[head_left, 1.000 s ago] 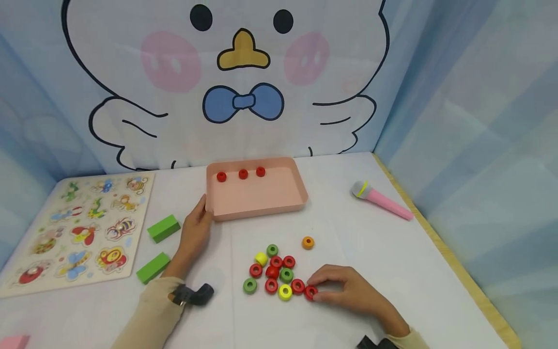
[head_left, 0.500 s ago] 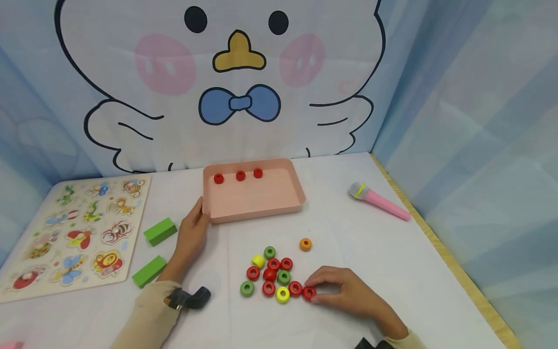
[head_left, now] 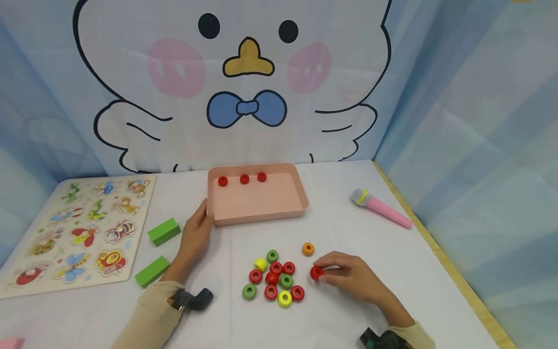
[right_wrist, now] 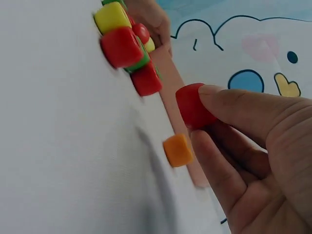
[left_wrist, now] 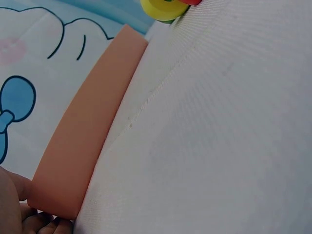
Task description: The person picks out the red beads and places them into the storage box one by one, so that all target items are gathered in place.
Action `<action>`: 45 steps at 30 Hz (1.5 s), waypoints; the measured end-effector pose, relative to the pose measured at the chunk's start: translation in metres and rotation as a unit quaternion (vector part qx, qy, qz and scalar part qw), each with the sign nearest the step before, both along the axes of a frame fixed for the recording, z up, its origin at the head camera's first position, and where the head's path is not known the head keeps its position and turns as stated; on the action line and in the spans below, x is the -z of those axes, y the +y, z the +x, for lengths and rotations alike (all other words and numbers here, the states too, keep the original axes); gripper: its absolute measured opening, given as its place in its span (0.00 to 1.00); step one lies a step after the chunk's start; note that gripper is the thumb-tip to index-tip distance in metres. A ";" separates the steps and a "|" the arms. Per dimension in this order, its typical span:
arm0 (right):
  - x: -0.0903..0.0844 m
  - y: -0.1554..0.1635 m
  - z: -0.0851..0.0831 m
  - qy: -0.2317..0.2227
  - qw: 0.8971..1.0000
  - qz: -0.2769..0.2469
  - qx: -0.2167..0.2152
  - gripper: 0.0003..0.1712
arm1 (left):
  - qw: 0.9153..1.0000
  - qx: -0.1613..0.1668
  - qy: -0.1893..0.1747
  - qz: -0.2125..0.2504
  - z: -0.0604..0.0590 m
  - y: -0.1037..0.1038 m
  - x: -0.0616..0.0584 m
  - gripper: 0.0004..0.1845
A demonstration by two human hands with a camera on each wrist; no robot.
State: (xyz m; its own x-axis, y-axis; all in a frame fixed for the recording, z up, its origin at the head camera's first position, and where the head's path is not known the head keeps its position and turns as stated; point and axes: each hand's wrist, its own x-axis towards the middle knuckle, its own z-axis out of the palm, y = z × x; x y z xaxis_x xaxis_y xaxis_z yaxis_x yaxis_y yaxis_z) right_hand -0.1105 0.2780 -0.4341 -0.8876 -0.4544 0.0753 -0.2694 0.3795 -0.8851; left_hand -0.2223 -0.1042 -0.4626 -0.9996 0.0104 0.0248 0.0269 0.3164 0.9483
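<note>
My right hand pinches a red bead between thumb and finger, raised above the table in the right wrist view. Left of it lies a loose group of red, green and yellow beads, most with their holes facing up. An orange bead sits apart, just beyond the held one. My left hand grips the pink tray at its near left corner; in the left wrist view the thumb and curled fingers are around that corner. Three red beads stand in a row along the tray's far side.
To the left lie two green blocks and a wooden insect puzzle board. A pink toy microphone is at the right, near the table's wooden edge. A printed curtain hangs behind the tray.
My right hand has lifted the red bead from the right end of the group and moved it slightly away from me. The left hand stays at the tray.
</note>
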 end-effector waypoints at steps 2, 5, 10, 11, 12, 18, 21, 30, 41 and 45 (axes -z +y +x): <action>-0.006 -0.001 -0.020 0.029 0.999 0.016 -0.003 0.17 | 1.000 -0.006 0.001 0.003 0.000 -0.003 0.002 0.30; -0.014 -0.006 -0.060 0.074 0.997 0.026 0.008 0.17 | 1.000 -0.013 0.007 0.008 -0.001 -0.005 0.004 0.30; -0.024 -0.022 -0.130 0.099 0.992 0.029 0.078 0.19 | 1.000 -0.009 0.012 0.011 -0.003 -0.002 0.009 0.30; -0.026 -0.026 -0.143 0.099 0.990 0.033 0.092 0.19 | 1.000 -0.007 0.012 0.010 -0.004 -0.001 0.009 0.30; -0.027 -0.030 -0.155 0.099 0.989 0.040 0.103 0.20 | 1.000 -0.006 0.011 0.010 -0.004 0.000 0.010 0.30; -0.034 -0.055 -0.221 0.089 0.983 0.071 0.143 0.21 | 1.000 -0.013 0.011 0.013 -0.008 0.002 0.010 0.30; -0.030 -0.063 -0.243 0.073 0.981 0.081 0.158 0.21 | 1.000 -0.014 0.005 0.011 -0.009 0.004 0.011 0.30; -0.004 -0.081 -0.272 0.065 0.976 0.146 0.149 0.21 | 0.999 -0.018 0.027 0.016 -0.006 0.002 0.013 0.30; -0.005 -0.087 -0.281 0.044 0.974 0.172 0.137 0.15 | 0.999 -0.025 0.019 -0.005 -0.005 0.003 0.008 0.30; -0.001 -0.087 -0.282 0.027 0.972 0.192 0.136 0.13 | 0.999 -0.021 0.025 0.001 -0.004 0.004 0.008 0.30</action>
